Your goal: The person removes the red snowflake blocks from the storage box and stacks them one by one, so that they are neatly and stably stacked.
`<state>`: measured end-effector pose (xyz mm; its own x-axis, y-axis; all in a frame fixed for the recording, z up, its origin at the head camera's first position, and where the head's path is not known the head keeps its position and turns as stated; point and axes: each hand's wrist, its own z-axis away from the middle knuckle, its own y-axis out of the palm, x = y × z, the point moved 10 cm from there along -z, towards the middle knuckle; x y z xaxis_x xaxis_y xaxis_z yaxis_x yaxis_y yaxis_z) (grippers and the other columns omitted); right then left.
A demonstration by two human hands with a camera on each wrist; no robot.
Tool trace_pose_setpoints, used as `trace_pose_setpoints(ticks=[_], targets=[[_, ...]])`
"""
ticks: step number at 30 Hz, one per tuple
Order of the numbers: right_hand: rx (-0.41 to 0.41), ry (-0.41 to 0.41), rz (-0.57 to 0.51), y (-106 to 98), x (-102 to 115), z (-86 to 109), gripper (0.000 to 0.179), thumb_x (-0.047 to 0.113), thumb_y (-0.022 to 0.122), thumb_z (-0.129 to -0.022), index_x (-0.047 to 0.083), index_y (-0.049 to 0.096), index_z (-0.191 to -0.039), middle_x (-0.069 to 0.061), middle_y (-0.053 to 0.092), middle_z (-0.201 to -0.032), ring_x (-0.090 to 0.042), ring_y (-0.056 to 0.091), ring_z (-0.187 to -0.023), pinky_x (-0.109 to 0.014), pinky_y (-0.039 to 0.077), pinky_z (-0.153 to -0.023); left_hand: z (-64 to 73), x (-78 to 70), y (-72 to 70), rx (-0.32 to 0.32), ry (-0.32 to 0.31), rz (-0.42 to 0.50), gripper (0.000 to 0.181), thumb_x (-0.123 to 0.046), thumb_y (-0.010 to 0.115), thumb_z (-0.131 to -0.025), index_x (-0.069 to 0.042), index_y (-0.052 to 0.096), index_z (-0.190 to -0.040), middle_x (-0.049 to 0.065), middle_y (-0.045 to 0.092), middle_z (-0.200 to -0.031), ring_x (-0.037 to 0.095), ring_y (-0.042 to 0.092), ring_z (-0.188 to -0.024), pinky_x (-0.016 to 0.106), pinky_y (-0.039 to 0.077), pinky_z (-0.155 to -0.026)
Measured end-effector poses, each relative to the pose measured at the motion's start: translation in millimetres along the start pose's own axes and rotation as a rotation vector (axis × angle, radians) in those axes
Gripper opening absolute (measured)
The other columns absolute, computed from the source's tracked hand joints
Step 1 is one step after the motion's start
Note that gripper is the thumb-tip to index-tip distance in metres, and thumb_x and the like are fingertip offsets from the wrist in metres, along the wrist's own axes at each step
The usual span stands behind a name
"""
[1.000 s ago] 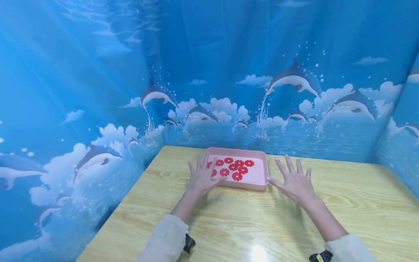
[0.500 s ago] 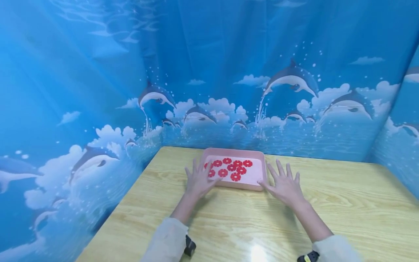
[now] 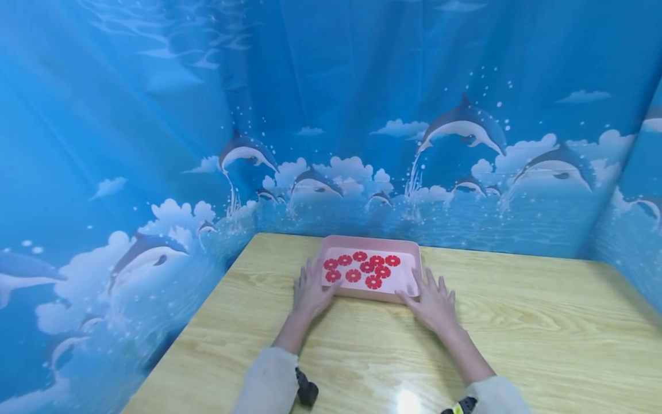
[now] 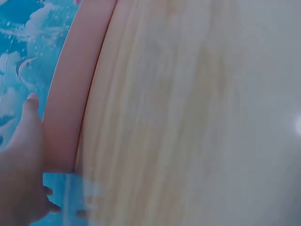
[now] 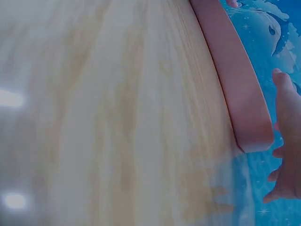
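A shallow pink tray (image 3: 380, 295) stands on the table, with several red notched discs (image 3: 353, 275) lying flat inside it, each with a pale centre. My left hand (image 3: 309, 297) is at the tray's front left corner, fingers extended and thumb over the near rim. At the front right corner is my right hand (image 3: 434, 305), fingers spread and its thumb across the rim. Both wrist views show the tray's outer wall (image 4: 73, 89) close beside each hand; whether the palms touch it cannot be told. Neither hand grips anything.
The light wood-grain table (image 3: 372, 356) extends in front of the tray and to its right. A blue curtain (image 3: 341, 115) with dolphins hangs close behind the table's far edge and along the left side. Black wrist devices (image 3: 307, 388) sit at the sleeves.
My right hand has moved left and down to the tray's right end. My left hand has drawn slightly outward to the left end, uncovering the leftmost discs. The tray has hardly moved.
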<state>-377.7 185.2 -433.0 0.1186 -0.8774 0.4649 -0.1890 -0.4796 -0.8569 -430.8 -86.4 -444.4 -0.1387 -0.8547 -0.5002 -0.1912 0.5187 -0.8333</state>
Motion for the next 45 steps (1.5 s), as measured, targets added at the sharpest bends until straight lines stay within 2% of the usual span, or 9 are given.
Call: trace_pose_setpoints(ticks=[4, 7, 11, 15, 19, 27, 36, 45], targets=[[-0.029, 0.011, -0.033, 8, -4, -2.4, 0.08, 0.063, 0.042, -0.087, 0.009, 0.028, -0.144, -0.025, 0.021, -0.145, -0.054, 0.014, -0.126, -0.07, 0.007, -0.097, 2.5, 13.5, 3.2, -0.021, -0.06, 0.103, 0.083, -0.059, 0.053, -0.083, -0.018, 0.019, -0.147, 0.018, 0.014, -0.149, 0.04, 0.018, -0.132, 0.057, 0.017, -0.104], [-0.049, 0.016, -0.066, 14, -7, -2.8, 0.079, 0.061, 0.043, -0.087, 0.007, 0.029, -0.143, -0.026, 0.025, -0.143, -0.052, 0.017, -0.127, -0.066, 0.007, -0.099, 4.3, 19.7, 4.7, -0.049, -0.076, 0.16, 0.082, -0.057, 0.055, -0.083, -0.016, 0.023, -0.146, 0.014, 0.023, -0.147, 0.036, 0.025, -0.13, 0.053, 0.024, -0.103], [-0.074, 0.025, -0.137, 20, -12, -0.3, 0.078, 0.057, 0.047, -0.088, 0.004, 0.03, -0.142, -0.024, 0.029, -0.142, -0.046, 0.019, -0.129, -0.059, 0.007, -0.104, 6.1, 22.2, 7.9, -0.077, -0.054, 0.221, 0.076, -0.051, 0.057, -0.084, -0.015, 0.028, -0.145, 0.007, 0.035, -0.143, 0.027, 0.031, -0.129, 0.045, 0.026, -0.104], [-0.099, 0.031, -0.177, 22, -16, 1.9, 0.077, 0.054, 0.05, -0.088, 0.001, 0.031, -0.141, -0.022, 0.03, -0.142, -0.042, 0.022, -0.129, -0.053, 0.008, -0.107, 8.0, 24.1, 10.7, -0.083, -0.055, 0.249, 0.074, -0.051, 0.058, -0.084, -0.018, 0.029, -0.144, 0.003, 0.036, -0.143, 0.024, 0.031, -0.129, 0.043, 0.027, -0.104], [-0.111, 0.034, -0.202, 21, -16, 0.7, 0.077, 0.053, 0.05, -0.088, 0.001, 0.031, -0.141, -0.023, 0.03, -0.142, -0.042, 0.024, -0.129, -0.053, 0.01, -0.107, 7.5, 24.0, 8.9, -0.094, -0.057, 0.298, 0.074, -0.048, 0.06, -0.084, -0.018, 0.03, -0.144, 0.003, 0.036, -0.143, 0.024, 0.031, -0.13, 0.045, 0.028, -0.103], [-0.067, 0.088, -0.253, 23, -21, 0.2, 0.081, 0.058, 0.048, -0.087, 0.005, 0.026, -0.144, -0.019, 0.024, -0.146, -0.041, 0.023, -0.129, -0.055, 0.021, -0.103, 5.7, 22.9, 10.4, -0.08, -0.054, 0.322, 0.075, -0.047, 0.06, -0.084, -0.018, 0.028, -0.145, 0.003, 0.034, -0.144, 0.023, 0.029, -0.131, 0.043, 0.026, -0.105], [-0.047, 0.093, -0.297, 24, -22, 7.5, 0.08, 0.055, 0.049, -0.088, 0.005, 0.023, -0.145, -0.019, 0.021, -0.147, -0.039, 0.021, -0.131, -0.052, 0.02, -0.105, 14.5, 20.3, 12.6, -0.076, -0.041, 0.329, 0.075, -0.047, 0.059, -0.085, -0.019, 0.026, -0.146, 0.002, 0.031, -0.145, 0.022, 0.027, -0.131, 0.043, 0.025, -0.105], [-0.009, 0.095, -0.323, 23, -23, 17.2, 0.078, 0.052, 0.049, -0.09, 0.003, 0.023, -0.144, -0.021, 0.02, -0.147, -0.04, 0.019, -0.131, -0.053, 0.018, -0.105, 26.9, 19.4, 15.9, -0.046, -0.088, 0.358, 0.079, -0.053, 0.058, -0.083, -0.022, 0.021, -0.147, -0.001, 0.027, -0.147, 0.019, 0.024, -0.133, 0.041, 0.023, -0.106]])
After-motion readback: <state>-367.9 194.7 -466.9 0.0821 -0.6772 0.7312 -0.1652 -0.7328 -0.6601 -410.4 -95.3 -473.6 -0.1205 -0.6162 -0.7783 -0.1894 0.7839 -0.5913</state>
